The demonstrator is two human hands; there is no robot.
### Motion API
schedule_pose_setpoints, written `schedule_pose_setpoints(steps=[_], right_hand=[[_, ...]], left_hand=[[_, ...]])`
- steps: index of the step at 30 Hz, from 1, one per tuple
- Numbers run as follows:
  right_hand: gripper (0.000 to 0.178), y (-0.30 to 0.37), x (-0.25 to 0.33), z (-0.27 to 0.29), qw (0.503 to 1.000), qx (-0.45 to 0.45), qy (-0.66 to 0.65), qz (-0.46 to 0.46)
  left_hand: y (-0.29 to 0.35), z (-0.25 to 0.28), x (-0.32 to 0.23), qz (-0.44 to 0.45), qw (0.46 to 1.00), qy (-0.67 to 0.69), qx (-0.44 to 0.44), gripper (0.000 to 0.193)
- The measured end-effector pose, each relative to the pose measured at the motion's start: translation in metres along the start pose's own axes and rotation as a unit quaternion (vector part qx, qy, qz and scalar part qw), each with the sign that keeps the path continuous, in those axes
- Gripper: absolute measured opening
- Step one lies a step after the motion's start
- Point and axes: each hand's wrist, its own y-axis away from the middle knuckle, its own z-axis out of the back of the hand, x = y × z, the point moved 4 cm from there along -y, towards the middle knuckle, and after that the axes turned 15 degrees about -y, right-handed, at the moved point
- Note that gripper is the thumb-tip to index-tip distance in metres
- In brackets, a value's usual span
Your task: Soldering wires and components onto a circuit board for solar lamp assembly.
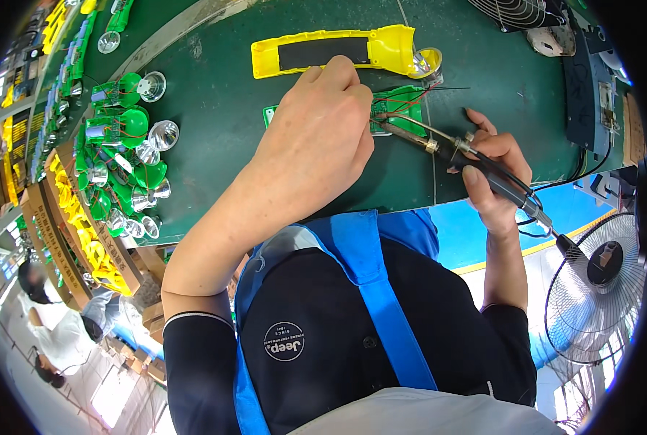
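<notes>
My right hand (499,167) grips a soldering iron (513,193) with a thin metal feed tube along its barrel. The iron's tip reaches a small circuit board inside a green plastic housing (409,95) flat on the bench. Red and black wires (434,88) stick out from that housing to the right. Over its left part rests my left hand (316,138), fingers curled down; whatever they pinch is hidden beneath the hand. Just beyond lies a yellow torch shell (390,48) with a black pad (322,53) inside and a shiny reflector cup (426,64) at its right end.
Several green housings with reflectors (124,134) are heaped on the bench's left. Below them, a cardboard box (62,214) holds yellow shells. A dark metal device (588,94) stands at the right, a wire guard (519,11) behind it. A fan (603,264) is at lower right.
</notes>
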Motion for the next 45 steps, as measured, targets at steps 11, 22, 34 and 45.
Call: schedule_pose_setpoints(steps=[11,22,34,45], right_hand=[[0.025,0.002,0.001,0.001,0.995,-0.071,-0.070,-0.025],[0.026,-0.022,0.021,-0.006,0.994,-0.041,-0.064,0.074],[0.032,-0.054,-0.008,-0.043,0.968,0.093,0.140,0.189],[0.033,-0.038,0.024,-0.013,0.979,-0.058,0.110,0.159]], left_hand=[[-0.002,0.001,0.001,0.003,1.000,0.003,0.015,0.007],[0.019,0.000,0.008,0.003,1.000,0.012,0.015,0.010],[0.015,0.011,0.007,-0.011,0.996,0.058,-0.062,0.014],[-0.009,-0.019,-0.002,-0.119,0.989,0.059,-0.064,0.010]])
